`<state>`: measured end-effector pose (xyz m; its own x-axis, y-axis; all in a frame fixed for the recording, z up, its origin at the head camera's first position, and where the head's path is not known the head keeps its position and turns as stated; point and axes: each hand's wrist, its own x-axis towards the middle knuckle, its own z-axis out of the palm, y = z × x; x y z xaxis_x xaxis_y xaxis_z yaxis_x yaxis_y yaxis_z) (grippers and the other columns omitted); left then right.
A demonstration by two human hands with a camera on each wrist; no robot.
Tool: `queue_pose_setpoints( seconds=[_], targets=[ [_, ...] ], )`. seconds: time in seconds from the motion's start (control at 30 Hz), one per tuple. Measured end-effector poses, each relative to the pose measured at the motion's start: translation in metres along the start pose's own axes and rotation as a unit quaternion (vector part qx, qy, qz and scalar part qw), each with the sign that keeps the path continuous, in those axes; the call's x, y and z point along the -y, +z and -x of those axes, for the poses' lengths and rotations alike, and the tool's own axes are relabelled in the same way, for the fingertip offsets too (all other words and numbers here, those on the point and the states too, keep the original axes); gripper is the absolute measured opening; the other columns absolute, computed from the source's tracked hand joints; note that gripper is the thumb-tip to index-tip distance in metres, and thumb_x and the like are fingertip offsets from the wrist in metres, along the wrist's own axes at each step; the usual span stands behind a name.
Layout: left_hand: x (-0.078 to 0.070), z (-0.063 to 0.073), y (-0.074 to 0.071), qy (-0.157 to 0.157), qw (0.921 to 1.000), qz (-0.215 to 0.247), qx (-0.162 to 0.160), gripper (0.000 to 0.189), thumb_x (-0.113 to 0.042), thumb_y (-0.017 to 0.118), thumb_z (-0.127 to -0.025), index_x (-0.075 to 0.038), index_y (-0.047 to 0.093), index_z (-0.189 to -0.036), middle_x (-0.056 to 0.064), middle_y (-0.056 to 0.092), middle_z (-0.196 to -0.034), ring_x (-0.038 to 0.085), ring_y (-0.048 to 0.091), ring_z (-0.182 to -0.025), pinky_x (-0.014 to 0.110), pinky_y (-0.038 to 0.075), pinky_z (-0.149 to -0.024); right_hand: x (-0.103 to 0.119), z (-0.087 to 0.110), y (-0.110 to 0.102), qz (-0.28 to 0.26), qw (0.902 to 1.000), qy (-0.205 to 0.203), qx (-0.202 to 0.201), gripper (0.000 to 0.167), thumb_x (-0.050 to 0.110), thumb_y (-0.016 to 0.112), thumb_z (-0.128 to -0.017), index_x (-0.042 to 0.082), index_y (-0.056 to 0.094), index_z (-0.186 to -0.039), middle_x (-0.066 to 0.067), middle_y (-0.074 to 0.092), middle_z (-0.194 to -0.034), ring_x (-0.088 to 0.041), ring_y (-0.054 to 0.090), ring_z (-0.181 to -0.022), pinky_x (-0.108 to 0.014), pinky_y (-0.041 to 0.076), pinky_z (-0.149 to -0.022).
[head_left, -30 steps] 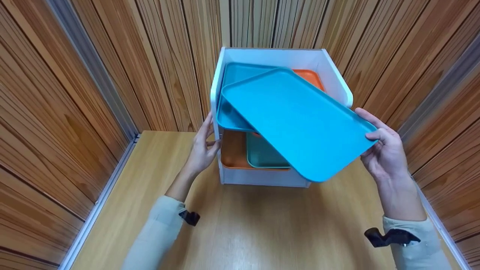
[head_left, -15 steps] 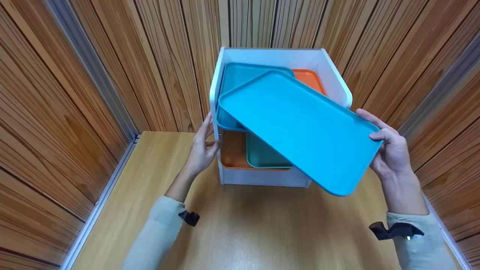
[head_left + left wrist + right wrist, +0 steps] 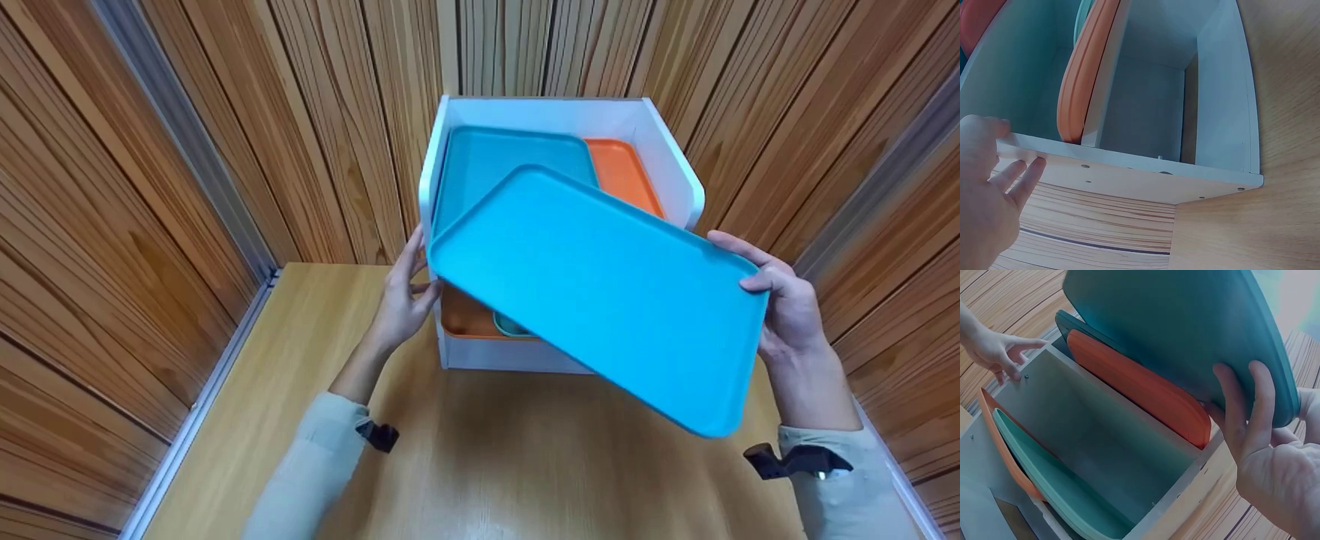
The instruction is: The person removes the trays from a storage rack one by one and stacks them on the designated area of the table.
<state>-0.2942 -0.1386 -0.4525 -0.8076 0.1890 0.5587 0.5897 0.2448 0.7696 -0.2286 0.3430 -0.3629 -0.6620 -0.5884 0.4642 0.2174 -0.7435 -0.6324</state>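
My right hand (image 3: 787, 311) holds a bright blue rectangular tray (image 3: 600, 300) by its right end, thumb on top and fingers spread beneath, as the right wrist view shows. The tray is tilted and overlaps the front of a white shelf unit (image 3: 679, 172). My left hand (image 3: 405, 300) pinches the left side panel of the shelf, thumb over the edge and fingers against the outer face (image 3: 1067, 169). On the upper level lie another blue tray (image 3: 517, 154) and an orange tray (image 3: 622, 172), partly covered by the held one.
An orange tray (image 3: 465, 311) and a green tray (image 3: 1044, 467) lie on the lower level, mostly hidden in the head view. Below them is another compartment (image 3: 1143, 101). The shelf stands on a wooden floor (image 3: 525, 465), with wood-panelled walls (image 3: 337, 135) around.
My right hand has drawn the held blue tray towards me, uncovering more of the blue and orange trays on the upper level. The left hand stays on the shelf side.
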Motion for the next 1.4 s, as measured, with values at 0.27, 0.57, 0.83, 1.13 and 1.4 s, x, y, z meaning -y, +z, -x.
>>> queue_pose_setpoints(
  seconds=[0.27,0.57,0.83,1.13,1.4],
  targets=[
    [-0.003,-0.002,0.001,-0.025,0.9996,0.009,0.007,0.088,0.002,0.069,-0.109,-0.002,0.015,-0.179,0.026,0.033,-0.183,0.053,0.051,-0.160,0.063,0.065,-0.109,0.001,0.002,-0.003,0.031,0.9993,0.021,0.008,0.076,-0.004,0.001,-0.106,-0.007,0.053,-0.162,-0.025,0.051,-0.168,-0.045,0.063,-0.151,-0.055,0.058,-0.123],
    [-0.001,0.000,-0.002,-0.011,0.9996,0.014,0.021,0.102,-0.001,0.080,-0.102,-0.002,0.015,-0.179,0.027,0.031,-0.183,0.056,0.047,-0.162,0.073,0.059,-0.113,-0.001,0.006,-0.001,0.012,0.9991,0.040,0.012,0.077,-0.005,0.002,-0.104,-0.009,0.054,-0.161,-0.027,0.056,-0.163,-0.046,0.067,-0.148,-0.053,0.059,-0.119],
    [-0.003,0.000,0.000,0.008,0.9996,0.024,0.014,0.079,0.008,0.062,-0.109,0.009,0.018,-0.175,0.033,0.030,-0.182,0.058,0.052,-0.158,0.072,0.063,-0.108,-0.001,0.007,0.000,0.018,0.9944,0.096,0.041,0.070,-0.002,0.010,-0.109,-0.001,0.054,-0.164,-0.021,0.056,-0.170,-0.044,0.061,-0.156,-0.054,0.053,-0.126],
    [0.000,-0.001,0.001,0.022,0.9996,0.016,0.009,0.078,0.012,0.059,-0.107,0.013,0.018,-0.173,0.038,0.028,-0.180,0.060,0.052,-0.156,0.071,0.065,-0.105,-0.001,0.006,0.005,0.030,0.9898,0.133,0.041,0.068,-0.004,0.014,-0.109,0.000,0.054,-0.164,-0.019,0.058,-0.169,-0.040,0.062,-0.156,-0.053,0.055,-0.126],
    [-0.001,0.000,0.000,0.020,0.9997,0.013,0.007,0.077,0.012,0.060,-0.107,0.012,0.019,-0.173,0.037,0.028,-0.181,0.059,0.052,-0.157,0.069,0.065,-0.105,-0.004,0.007,0.007,0.052,0.9884,0.140,0.027,0.070,-0.007,0.016,-0.106,-0.001,0.057,-0.162,-0.019,0.061,-0.167,-0.038,0.064,-0.153,-0.050,0.059,-0.124]
  ],
)
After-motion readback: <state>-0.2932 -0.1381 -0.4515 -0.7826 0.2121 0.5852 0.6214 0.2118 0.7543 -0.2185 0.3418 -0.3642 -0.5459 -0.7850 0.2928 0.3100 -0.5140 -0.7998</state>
